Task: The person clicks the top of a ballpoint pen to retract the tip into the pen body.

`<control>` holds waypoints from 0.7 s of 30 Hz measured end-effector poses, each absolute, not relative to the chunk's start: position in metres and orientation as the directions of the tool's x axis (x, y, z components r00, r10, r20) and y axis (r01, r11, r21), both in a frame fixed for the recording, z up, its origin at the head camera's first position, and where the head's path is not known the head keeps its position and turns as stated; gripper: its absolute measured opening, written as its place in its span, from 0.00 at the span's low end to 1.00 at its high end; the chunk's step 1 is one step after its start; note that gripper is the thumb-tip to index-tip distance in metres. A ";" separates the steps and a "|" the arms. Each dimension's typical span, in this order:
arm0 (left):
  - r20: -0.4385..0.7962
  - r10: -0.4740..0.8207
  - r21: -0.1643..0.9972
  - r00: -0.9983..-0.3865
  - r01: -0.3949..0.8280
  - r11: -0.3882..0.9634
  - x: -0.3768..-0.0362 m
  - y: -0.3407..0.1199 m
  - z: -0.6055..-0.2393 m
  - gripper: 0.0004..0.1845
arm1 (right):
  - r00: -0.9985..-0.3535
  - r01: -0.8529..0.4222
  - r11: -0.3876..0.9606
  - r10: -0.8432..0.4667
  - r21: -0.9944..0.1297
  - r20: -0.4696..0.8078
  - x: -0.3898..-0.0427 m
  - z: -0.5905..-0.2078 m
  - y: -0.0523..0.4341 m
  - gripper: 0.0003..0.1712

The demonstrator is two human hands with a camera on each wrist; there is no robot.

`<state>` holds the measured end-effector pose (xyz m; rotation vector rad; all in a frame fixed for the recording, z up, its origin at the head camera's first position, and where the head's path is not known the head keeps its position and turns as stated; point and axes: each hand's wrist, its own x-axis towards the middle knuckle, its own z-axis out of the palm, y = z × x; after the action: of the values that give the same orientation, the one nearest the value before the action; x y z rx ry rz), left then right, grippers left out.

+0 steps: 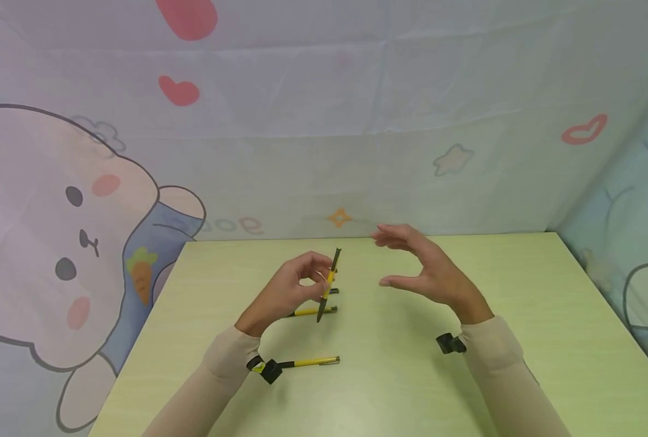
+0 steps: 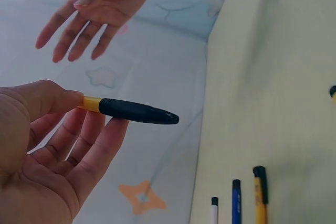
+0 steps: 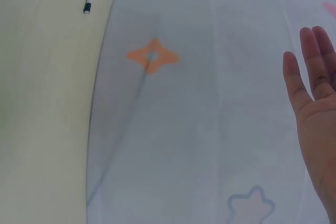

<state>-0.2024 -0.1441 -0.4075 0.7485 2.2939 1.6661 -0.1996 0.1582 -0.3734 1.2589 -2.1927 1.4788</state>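
Note:
My left hand [image 1: 291, 284] pinches a yellow-and-black pen [image 1: 330, 279] between thumb and fingers, holding it tilted above the table. In the left wrist view the pen's black tapered end [image 2: 137, 111] points away from the palm. My right hand [image 1: 430, 267] hovers to the right, apart from the pen, with fingers extended and thumb spread away from them. On the table under and near my left arm lie a yellow pen [image 1: 317, 312] and, closer to me, another yellow pen [image 1: 314, 362]. A blue pen [image 2: 237, 203] and a white pen [image 2: 214, 211] lie farther back, partly hidden by my left hand in the head view.
The pale yellow-green table [image 1: 389, 376] ends at a light cloth backdrop [image 1: 313, 170] printed with hearts, stars and a cartoon animal. A side cloth [image 1: 635, 230] hangs along the right edge. Black wrist cameras sit at both sleeves.

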 end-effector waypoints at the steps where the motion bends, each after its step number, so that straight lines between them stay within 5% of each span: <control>1: 0.118 0.519 0.933 -0.847 0.273 0.234 -0.202 -0.146 -0.409 0.17 | -0.610 -0.743 0.122 -0.528 -0.658 0.591 -0.199 -0.374 0.158 0.49; 6: 0.100 0.537 0.914 -0.838 0.291 0.283 -0.200 -0.153 -0.420 0.16 | -0.624 -0.713 0.083 -0.528 -0.696 0.576 -0.198 -0.378 0.161 0.42; 14: 0.080 0.576 0.775 -0.814 0.414 0.477 -0.200 -0.160 -0.432 0.15 | -0.626 -0.685 0.015 -0.525 -0.729 0.577 -0.201 -0.397 0.171 0.42; 21: 0.042 0.642 0.718 -0.765 0.470 0.514 -0.201 -0.168 -0.443 0.17 | -0.651 -0.660 0.029 -0.523 -0.751 0.551 -0.204 -0.420 0.187 0.42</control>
<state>-0.2011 -0.1685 -0.4426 0.9452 2.5265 1.0925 -0.2038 0.1866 -0.4204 1.2506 -2.1623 1.6959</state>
